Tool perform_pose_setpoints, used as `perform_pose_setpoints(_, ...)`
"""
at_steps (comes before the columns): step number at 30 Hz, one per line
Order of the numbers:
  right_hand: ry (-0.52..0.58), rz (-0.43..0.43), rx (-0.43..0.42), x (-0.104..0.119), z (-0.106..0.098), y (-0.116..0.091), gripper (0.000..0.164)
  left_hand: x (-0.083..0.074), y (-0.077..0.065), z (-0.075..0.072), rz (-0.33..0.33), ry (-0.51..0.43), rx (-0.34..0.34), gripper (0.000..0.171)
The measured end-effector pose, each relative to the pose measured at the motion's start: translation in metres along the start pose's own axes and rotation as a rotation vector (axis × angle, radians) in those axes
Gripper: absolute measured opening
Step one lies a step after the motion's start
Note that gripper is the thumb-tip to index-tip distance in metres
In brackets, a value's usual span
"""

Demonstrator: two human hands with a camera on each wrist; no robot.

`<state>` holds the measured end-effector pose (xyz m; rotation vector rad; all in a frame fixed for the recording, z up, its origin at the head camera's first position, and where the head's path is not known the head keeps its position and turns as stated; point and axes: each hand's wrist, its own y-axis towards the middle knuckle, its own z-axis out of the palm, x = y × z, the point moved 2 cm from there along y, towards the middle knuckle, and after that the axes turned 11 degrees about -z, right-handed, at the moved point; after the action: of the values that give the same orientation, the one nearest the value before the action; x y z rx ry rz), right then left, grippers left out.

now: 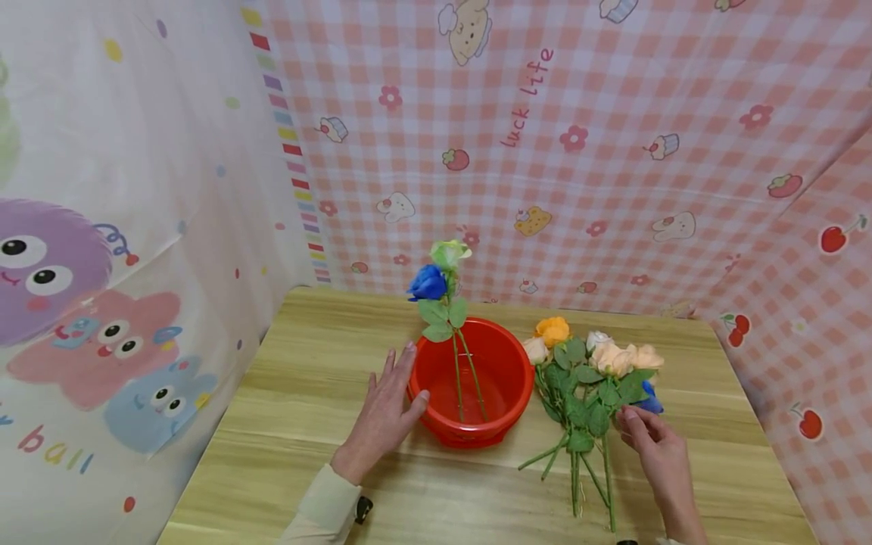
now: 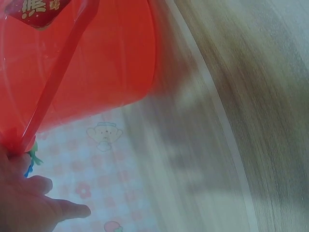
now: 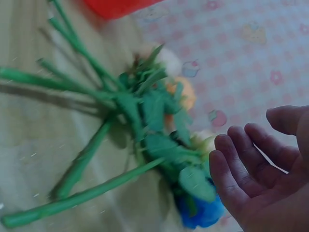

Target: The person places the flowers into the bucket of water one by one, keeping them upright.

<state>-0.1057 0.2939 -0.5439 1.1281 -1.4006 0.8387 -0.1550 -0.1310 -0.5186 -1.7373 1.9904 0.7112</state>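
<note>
Keeping the spread left hand (image 1: pixel 383 418) at the basin (image 1: pixel 502 382), gently part roses (image 1: pixel 611 359) beside it with the empty right hand (image 1: pixel 658 453).

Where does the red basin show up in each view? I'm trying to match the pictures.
Head: red basin low in the picture, slightly right of centre.
Left wrist: red basin fills the upper left.
Right wrist: only a sliver at the top edge, left of centre.
Shared landmark: pink checked cloth.
</note>
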Motion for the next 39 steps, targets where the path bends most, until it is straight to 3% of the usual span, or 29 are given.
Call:
perform_pose_setpoints(5, -0.012, 0.048, 0.037, -0.016, -0.003, -0.005, 0.054, 0.0, 0.0, 0.0, 0.007, 0.007, -0.007, 0.075)
perform_pose_setpoints(12, -0.002, 0.056, 0.065, -0.028, -0.003, -0.01, 0.044, -0.001, 0.0, 0.0, 0.0, 0.004, -0.002, 0.075)
perform_pose_setpoints(19, -0.092, 0.104, 0.111, -0.034, -0.003, -0.012, 0.052, -0.002, 0.0, -0.001, -0.007, 0.0, 0.006, 0.075)
perform_pose_setpoints(26, -0.287, 0.139, 0.151, -0.037, -0.002, -0.013, 0.056, -0.002, 0.0, -0.001, -0.012, -0.003, 0.011, 0.075)
perform_pose_setpoints(33, -0.151, 0.165, 0.184, -0.042, 0.003, -0.01, 0.052, -0.001, 0.0, 0.0, -0.003, -0.002, 0.004, 0.075)
perform_pose_setpoints(39, -0.185, 0.181, 0.203, -0.043, 0.005, -0.006, 0.05, -0.001, 0.0, -0.001, -0.007, -0.01, 0.004, 0.075)
